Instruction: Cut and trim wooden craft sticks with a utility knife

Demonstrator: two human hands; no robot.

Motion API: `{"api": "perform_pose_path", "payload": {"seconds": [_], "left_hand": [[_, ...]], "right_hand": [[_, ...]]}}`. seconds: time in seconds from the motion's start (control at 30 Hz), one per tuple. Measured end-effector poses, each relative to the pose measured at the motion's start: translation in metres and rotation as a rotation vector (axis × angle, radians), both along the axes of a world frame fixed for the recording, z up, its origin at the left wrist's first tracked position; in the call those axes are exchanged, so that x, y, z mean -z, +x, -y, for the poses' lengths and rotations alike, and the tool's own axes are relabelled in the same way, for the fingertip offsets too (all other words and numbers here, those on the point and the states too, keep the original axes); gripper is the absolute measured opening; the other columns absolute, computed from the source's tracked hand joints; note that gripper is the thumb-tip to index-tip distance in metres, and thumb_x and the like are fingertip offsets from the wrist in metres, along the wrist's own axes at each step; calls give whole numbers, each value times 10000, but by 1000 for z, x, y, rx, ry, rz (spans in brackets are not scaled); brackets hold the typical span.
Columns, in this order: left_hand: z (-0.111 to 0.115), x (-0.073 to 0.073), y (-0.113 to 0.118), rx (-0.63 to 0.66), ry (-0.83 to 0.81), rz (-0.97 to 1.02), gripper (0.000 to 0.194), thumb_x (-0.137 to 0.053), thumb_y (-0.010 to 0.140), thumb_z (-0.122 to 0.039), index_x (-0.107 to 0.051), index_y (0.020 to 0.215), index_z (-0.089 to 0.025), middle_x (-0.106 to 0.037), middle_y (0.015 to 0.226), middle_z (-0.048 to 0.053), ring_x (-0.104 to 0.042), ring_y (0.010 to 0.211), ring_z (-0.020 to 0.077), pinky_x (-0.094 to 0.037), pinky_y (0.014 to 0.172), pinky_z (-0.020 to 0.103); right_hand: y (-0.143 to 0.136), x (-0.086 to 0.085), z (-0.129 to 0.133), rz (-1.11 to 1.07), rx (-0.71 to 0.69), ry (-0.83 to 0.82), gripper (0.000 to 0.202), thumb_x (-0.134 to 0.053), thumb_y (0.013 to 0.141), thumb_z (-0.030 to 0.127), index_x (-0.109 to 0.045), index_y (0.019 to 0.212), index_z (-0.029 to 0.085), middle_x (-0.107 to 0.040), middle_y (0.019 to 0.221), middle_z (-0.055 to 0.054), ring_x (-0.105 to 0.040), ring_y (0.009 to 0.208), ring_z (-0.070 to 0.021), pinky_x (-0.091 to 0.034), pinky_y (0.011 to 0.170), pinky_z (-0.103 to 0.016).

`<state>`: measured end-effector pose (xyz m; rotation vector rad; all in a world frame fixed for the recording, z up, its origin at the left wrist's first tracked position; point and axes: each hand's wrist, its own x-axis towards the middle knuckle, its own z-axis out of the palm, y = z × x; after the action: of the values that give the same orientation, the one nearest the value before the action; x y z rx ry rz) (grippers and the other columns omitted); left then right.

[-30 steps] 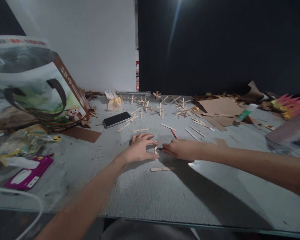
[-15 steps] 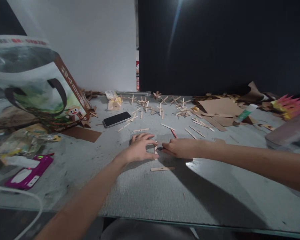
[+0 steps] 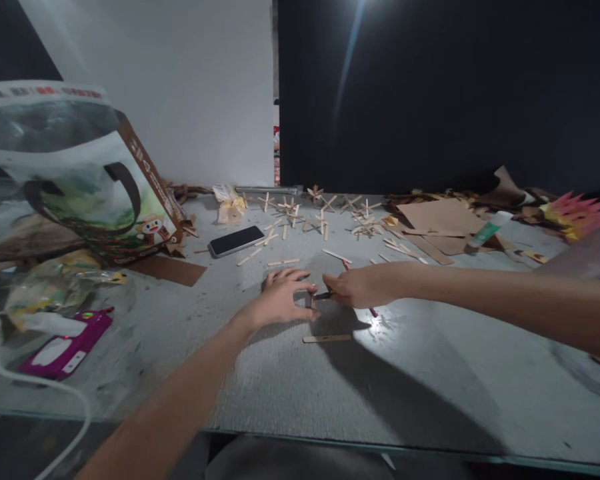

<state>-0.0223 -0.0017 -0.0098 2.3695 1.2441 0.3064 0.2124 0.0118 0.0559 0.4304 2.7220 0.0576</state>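
My left hand (image 3: pixel 279 299) rests on the grey table (image 3: pixel 300 387), its fingertips pinching a short wooden craft stick (image 3: pixel 311 299) against the surface. My right hand (image 3: pixel 361 286) meets it from the right and grips a thin tool with a red handle (image 3: pixel 373 311), whose dark tip (image 3: pixel 322 295) touches that stick. Another wooden stick (image 3: pixel 327 338) lies flat just in front of both hands.
Several loose sticks and glued stick crosses (image 3: pixel 325 220) are scattered behind the hands. A black phone (image 3: pixel 236 240) lies left of them. A printed bag (image 3: pixel 80 180) and a magenta pack (image 3: pixel 60 347) sit at the left. Cardboard scraps (image 3: pixel 443 223) and a glue stick (image 3: pixel 487 230) are at the right.
My right hand has lifted a little off the table and tilted, so the red handle now shows below it. The left hand stays on the stick.
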Motion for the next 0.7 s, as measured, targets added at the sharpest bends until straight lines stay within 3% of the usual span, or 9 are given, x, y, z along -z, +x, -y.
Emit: {"api": "perform_pose_path", "payload": {"seconds": [0.13, 0.23, 0.33, 0.43, 0.6, 0.7], "left_hand": [[0, -1, 0, 1, -17, 20, 535, -799, 781, -588, -732, 1265, -370, -447, 1645, 31, -272, 1558, 389, -148, 1249, 604], [1, -4, 1, -4, -47, 15, 565, -804, 777, -592, -723, 1286, -359, -429, 1657, 37, -262, 1562, 398, -145, 1245, 617], [2, -5, 2, -11, -47, 0, 567, -810, 774, -578, -717, 1293, -370, -431, 1655, 35, -257, 1565, 394, -149, 1248, 609], [2, -4, 2, -8, -43, 4, 564, -808, 781, -566, -716, 1298, -361, -429, 1657, 38, -249, 1568, 394, -145, 1251, 610], [3, -4, 1, -2, -38, 13, 548, -799, 788, -577, -721, 1285, -359, -437, 1652, 40, -252, 1567, 391, -137, 1248, 626], [3, -3, 1, 1, -25, 15, 535, -800, 790, -559, -727, 1278, -351, -454, 1640, 44, -273, 1559, 386, -147, 1248, 621]], "right_hand": [[-8, -3, -3, 33, 253, -83, 225, -483, 966, 110, -689, 1055, 122, -715, 1007, -159, -635, 709, -195, -441, 665, -318], [-13, -9, -3, 3, 461, -268, 214, -454, 1014, 208, -651, 1045, 132, -689, 736, -67, -610, 547, -160, -370, 556, -280], [-16, -17, -1, -3, 568, -440, 217, -440, 1014, 198, -645, 975, 140, -625, 583, -4, -612, 480, -136, -336, 531, -253], [-15, -20, 1, -11, 493, -346, 237, -450, 1022, 193, -679, 1013, 130, -663, 642, -35, -626, 525, -139, -306, 526, -257], [-8, -4, 3, 16, 217, 13, 339, -491, 1030, 195, -621, 1325, 92, -730, 813, -125, -660, 680, -203, -277, 568, -299], [-6, 6, 5, 20, 183, 76, 306, -441, 1063, 209, -645, 1247, 73, -720, 769, -119, -653, 654, -203, -280, 573, -308]]}}
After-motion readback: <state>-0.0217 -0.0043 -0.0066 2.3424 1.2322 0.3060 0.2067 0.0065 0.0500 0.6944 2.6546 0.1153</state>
